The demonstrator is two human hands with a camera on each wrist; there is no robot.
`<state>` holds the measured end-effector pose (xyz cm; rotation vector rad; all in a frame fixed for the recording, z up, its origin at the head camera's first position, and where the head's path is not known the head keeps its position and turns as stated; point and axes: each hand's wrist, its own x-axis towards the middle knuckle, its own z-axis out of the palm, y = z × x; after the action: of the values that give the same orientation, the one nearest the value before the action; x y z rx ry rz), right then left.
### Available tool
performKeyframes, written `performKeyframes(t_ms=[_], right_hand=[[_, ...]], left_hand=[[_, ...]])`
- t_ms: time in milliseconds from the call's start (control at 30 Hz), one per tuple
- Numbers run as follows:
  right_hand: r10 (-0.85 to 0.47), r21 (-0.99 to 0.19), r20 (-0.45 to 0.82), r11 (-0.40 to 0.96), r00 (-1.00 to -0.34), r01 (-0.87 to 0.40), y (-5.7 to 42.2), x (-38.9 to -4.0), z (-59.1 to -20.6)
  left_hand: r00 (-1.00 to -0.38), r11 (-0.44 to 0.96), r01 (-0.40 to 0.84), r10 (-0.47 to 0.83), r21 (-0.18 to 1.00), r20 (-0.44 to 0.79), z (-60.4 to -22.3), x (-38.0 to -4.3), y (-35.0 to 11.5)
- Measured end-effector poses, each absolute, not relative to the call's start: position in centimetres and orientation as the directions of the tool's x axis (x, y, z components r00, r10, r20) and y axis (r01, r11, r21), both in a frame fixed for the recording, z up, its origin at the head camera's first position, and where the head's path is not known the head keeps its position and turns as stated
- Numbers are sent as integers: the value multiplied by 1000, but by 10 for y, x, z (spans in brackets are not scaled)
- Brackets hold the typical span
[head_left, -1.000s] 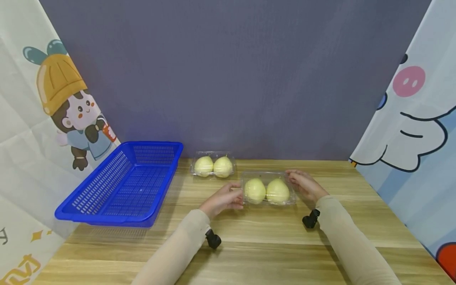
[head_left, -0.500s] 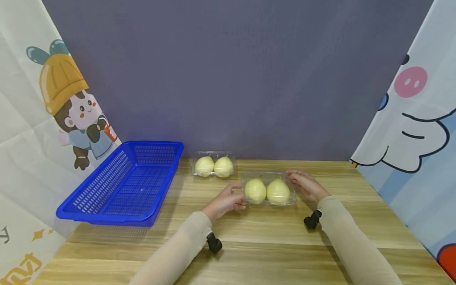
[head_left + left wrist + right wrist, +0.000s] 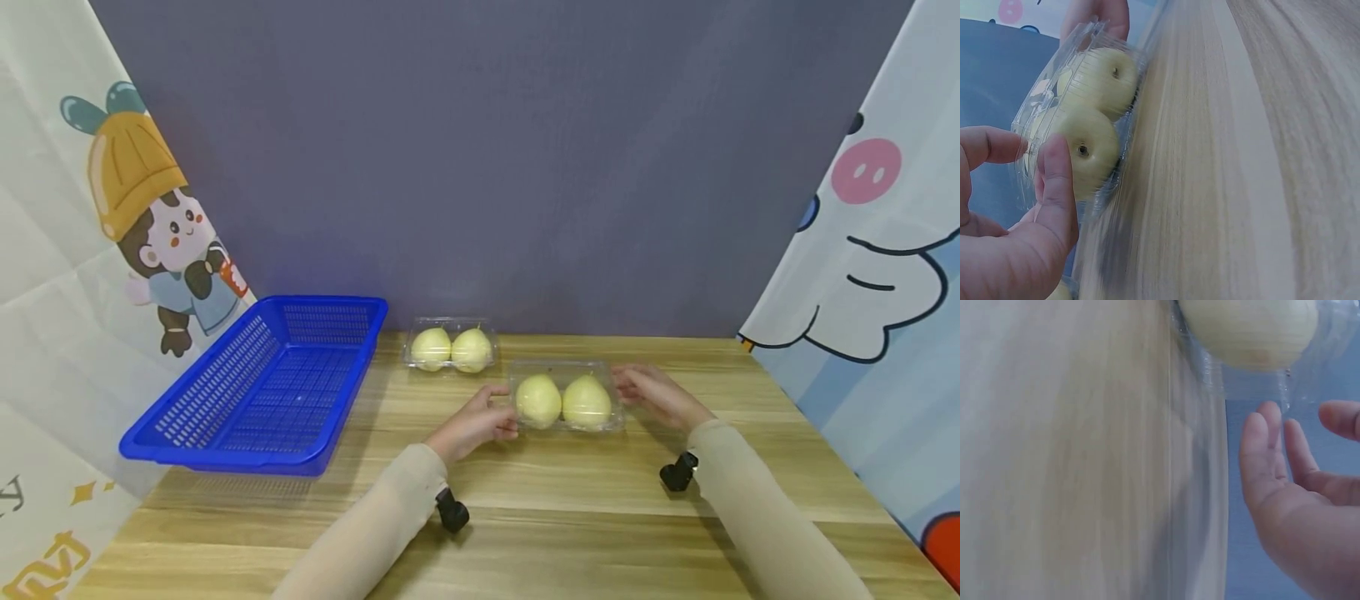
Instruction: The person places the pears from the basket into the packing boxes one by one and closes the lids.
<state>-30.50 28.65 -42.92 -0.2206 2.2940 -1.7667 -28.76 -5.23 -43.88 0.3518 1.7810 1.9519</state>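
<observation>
In the head view a clear plastic box (image 3: pixel 555 367) with two pale yellow pears (image 3: pixel 538 402) stands on the wooden table. My left hand (image 3: pixel 471 423) is at its left end; in the left wrist view, finger and thumb hold the corner of the box (image 3: pixel 1029 187) from two sides. Off the right end is my right hand (image 3: pixel 658 395), its fingers loosely bent and holding nothing. In the right wrist view its fingertips (image 3: pixel 1254 428) are close to the box's end wall, and I cannot tell whether they touch. A second clear box (image 3: pixel 452 322) with two pears stands farther back.
On the left side of the table (image 3: pixel 555 533) is a blue perforated plastic basket (image 3: pixel 330 433) with nothing in it. A grey backdrop (image 3: pixel 495 167) rises behind the table. Printed cloths with cartoon figures hang on both sides.
My right hand has drawn back to the right from the near box's end. My left fingers have curled in more at the left end. Both boxes stay in place.
</observation>
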Motion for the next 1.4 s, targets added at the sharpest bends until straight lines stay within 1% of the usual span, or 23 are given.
performKeyframes(t_ms=[200,400,533,667,1067,1400], right_hand=[[-327,-958,-98,286,-940,1,291,-289,-425],[-342,-951,-146,306,-928,37,293,-274,-422],[-353,-953,-179,294,-918,73,293,-264,-421],[-392,-958,-174,279,-904,64,293,-256,-422],[-441,-965,-181,251,-879,73,290,-245,-425],[-450,-968,-182,238,-874,79,281,-242,-429]], left_hand=[[-847,-35,-164,517,986,-123,-437,-286,-53],[-843,-34,-160,525,986,-119,-438,-287,-53],[-840,-35,-160,530,986,-118,-439,-287,-53],[-840,-37,-158,531,987,-115,-440,-287,-54],[-846,-47,-161,521,986,-113,-441,-289,-54],[-831,-39,-164,544,986,-117,-439,-287,-56]])
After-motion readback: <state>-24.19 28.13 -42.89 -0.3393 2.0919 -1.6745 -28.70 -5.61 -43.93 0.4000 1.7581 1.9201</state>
